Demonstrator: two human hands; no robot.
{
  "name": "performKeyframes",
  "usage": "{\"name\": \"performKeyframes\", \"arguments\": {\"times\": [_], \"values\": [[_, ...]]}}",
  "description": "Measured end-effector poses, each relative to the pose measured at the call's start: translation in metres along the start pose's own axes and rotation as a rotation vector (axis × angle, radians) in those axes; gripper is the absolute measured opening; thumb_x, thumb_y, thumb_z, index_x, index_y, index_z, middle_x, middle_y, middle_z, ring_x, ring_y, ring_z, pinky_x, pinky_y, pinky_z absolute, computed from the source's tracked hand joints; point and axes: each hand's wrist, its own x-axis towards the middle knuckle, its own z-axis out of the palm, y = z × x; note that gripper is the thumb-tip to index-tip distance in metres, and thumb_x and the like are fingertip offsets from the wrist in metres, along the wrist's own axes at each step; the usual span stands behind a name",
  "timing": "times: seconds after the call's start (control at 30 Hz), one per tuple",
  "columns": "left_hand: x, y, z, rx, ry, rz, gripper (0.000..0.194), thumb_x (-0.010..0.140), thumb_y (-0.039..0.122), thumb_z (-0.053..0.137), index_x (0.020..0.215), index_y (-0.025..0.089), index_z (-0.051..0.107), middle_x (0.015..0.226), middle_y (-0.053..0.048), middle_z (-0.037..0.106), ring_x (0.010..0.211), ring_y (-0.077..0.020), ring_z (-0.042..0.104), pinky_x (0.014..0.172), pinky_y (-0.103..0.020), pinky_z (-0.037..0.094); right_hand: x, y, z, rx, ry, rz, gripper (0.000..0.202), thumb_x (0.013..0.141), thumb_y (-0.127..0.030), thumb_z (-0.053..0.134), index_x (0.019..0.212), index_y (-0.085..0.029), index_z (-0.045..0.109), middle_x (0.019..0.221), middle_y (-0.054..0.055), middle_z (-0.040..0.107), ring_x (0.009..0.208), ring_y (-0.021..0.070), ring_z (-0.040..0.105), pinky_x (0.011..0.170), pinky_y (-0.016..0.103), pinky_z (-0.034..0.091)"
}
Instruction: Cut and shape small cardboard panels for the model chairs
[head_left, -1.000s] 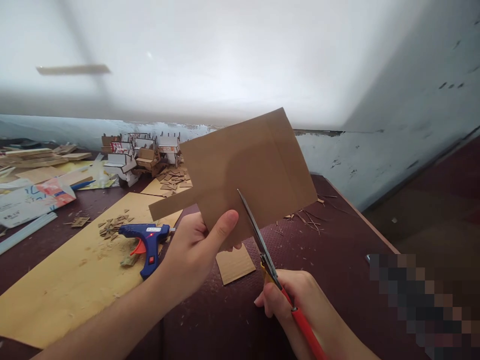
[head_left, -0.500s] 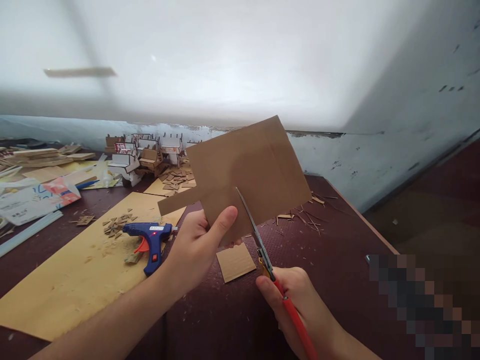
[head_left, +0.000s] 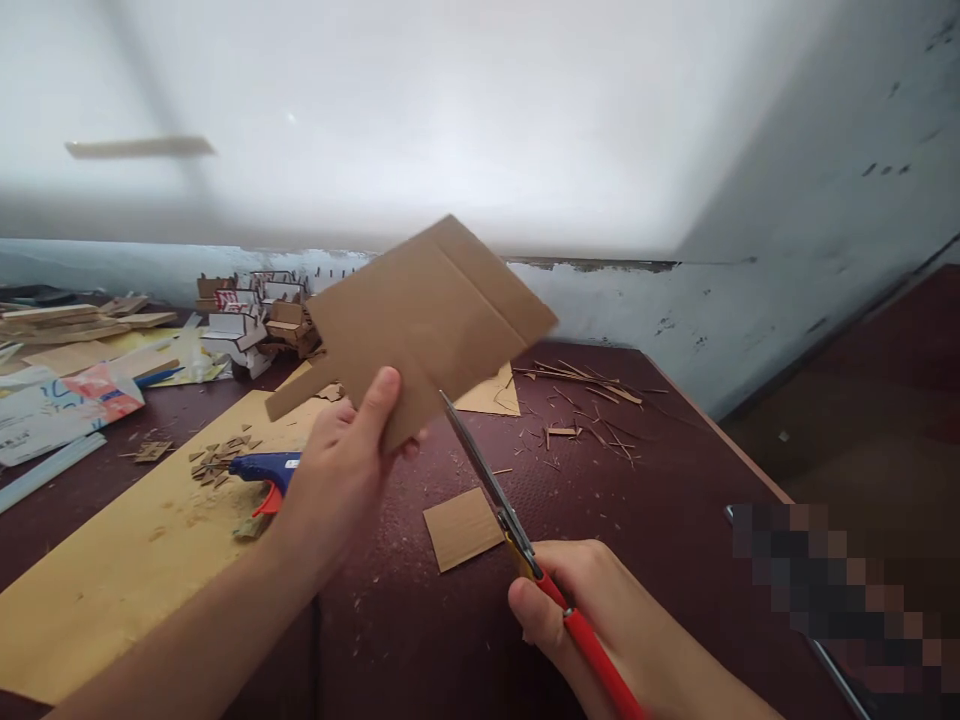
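My left hand (head_left: 341, 480) grips a large brown cardboard piece (head_left: 427, 310) by its lower edge, thumb on top. The sheet is tilted above the table, and a narrow strip (head_left: 300, 390) juts out at its left. Red-handled scissors (head_left: 487, 480) are held in my right hand (head_left: 592, 610), blades closed together and pointing up and left. Their tip lies at or just beside the sheet's lower edge; whether it touches is unclear. Below, a small cardboard square (head_left: 463, 530) rests on the table. Behind my left wrist is a blue glue gun (head_left: 262, 467), partly hidden.
A yellow board (head_left: 112, 560) with small cardboard scraps lies on the dark red table (head_left: 600, 500). Small cardboard models (head_left: 255, 320) stand at the back left, near wood pieces (head_left: 67, 325). Thin offcuts (head_left: 592, 385) are scattered at the back right. A pale wall rises behind.
My left hand and the cardboard have moved left and the sheet has turned clockwise, away from the scissors. The glue gun is now more covered by my left hand.
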Motion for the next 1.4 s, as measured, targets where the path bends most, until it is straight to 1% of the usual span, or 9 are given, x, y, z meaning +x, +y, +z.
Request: {"name": "performKeyframes", "arguments": {"times": [0.2,0.4,0.47,0.53,0.67,0.87,1.1,1.27,1.4], "values": [[0.007,0.012,0.004,-0.171,0.092,0.086,0.013,0.092,0.03,0.064,0.084,0.019,0.065,0.075,-0.001,0.061,0.061,-0.0124,0.053,0.051,-0.021,0.046,0.0,0.007,-0.006,0.159,0.089,-0.067,0.06,0.101,-0.074,0.038,0.082,-0.02,0.058,0.079,0.003,0.061,0.069,0.0176,0.052,0.057,0.027,0.04],[-0.015,-0.004,0.01,0.124,-0.087,0.078,0.034,0.097,0.04,0.06,0.071,0.019,0.066,0.068,-0.002,0.061,0.061,-0.0162,0.053,0.058,-0.027,0.046,0.012,0.011,-0.006,0.469,0.298,0.029,0.053,0.094,-0.072,0.058,0.082,-0.021,0.059,0.083,0.005,0.067,0.076,0.0209,0.066,0.066,0.032,0.053],[-0.029,-0.01,0.013,0.348,-0.263,0.075,0.047,0.1,0.046,0.056,0.062,0.019,0.061,0.064,-0.003,0.059,0.065,-0.0166,0.055,0.063,-0.027,0.045,0.016,0.011,-0.01,0.582,0.379,0.06,0.05,0.09,-0.069,0.067,0.08,-0.021,0.058,0.076,0.004,0.069,0.073,0.0215,0.069,0.068,0.033,0.055],[-0.043,-0.014,0.014,0.47,-0.399,0.051,0.051,0.102,0.049,0.053,0.06,0.02,0.058,0.064,-0.002,0.059,0.065,-0.0164,0.056,0.065,-0.027,0.045,0.02,0.011,-0.016,0.692,0.441,0.052,0.046,0.087,-0.062,0.074,0.075,-0.021,0.057,0.067,0.004,0.069,0.067,0.0204,0.069,0.067,0.033,0.055],[-0.058,-0.017,0.012,0.597,-0.459,0.026,0.045,0.099,0.052,0.056,0.067,0.022,0.062,0.065,-0.001,0.062,0.062,-0.0173,0.058,0.059,-0.027,0.046,0.025,0.013,-0.027,0.946,0.494,-0.004,0.038,0.075,-0.038,0.085,0.069,-0.023,0.051,0.054,-0.001,0.065,0.054,0.0158,0.059,0.059,0.03,0.05],[-0.046,-0.009,0.006,0.772,-0.669,0.159,0.019,0.089,0.043,0.073,0.093,0.025,0.069,0.083,-0.004,0.071,0.078,-0.0218,0.067,0.066,-0.028,0.053,0.028,0.015,-0.038,1.0,0.733,-0.024,0.031,0.068,-0.029,0.084,0.075,-0.022,0.055,0.047,-0.008,0.049,0.045,0.0108,0.045,0.049,0.027,0.042],[-0.037,-0.007,-0.004,0.532,-0.811,-0.082,0.057,0.072,0.041,0.089,0.122,0.025,0.067,0.11,-0.009,0.073,0.096,-0.0261,0.069,0.081,-0.032,0.058,0.028,0.018,-0.055,0.887,0.953,-0.042,0.026,0.063,-0.025,0.081,0.081,-0.021,0.063,0.049,-0.007,0.05,0.045,0.0102,0.044,0.046,0.026,0.04],[-0.035,-0.014,0.005,0.424,-0.667,-0.234,0.038,0.096,0.053,0.064,0.096,0.019,0.08,0.089,-0.007,0.077,0.085,-0.0242,0.071,0.077,-0.031,0.056,0.027,0.02,-0.058,0.758,0.908,-0.033,0.027,0.065,-0.03,0.082,0.081,-0.022,0.062,0.048,-0.007,0.052,0.045,0.0124,0.048,0.048,0.028,0.043],[-0.026,-0.021,0.008,0.196,-0.475,-0.32,0.033,0.092,0.046,0.073,0.098,0.015,0.082,0.093,-0.01,0.08,0.088,-0.0255,0.073,0.081,-0.032,0.058,0.028,0.024,-0.058,0.672,0.749,0.001,0.031,0.066,-0.038,0.084,0.074,-0.022,0.059,0.055,-0.003,0.059,0.049,0.0153,0.055,0.05,0.029,0.047]]}}
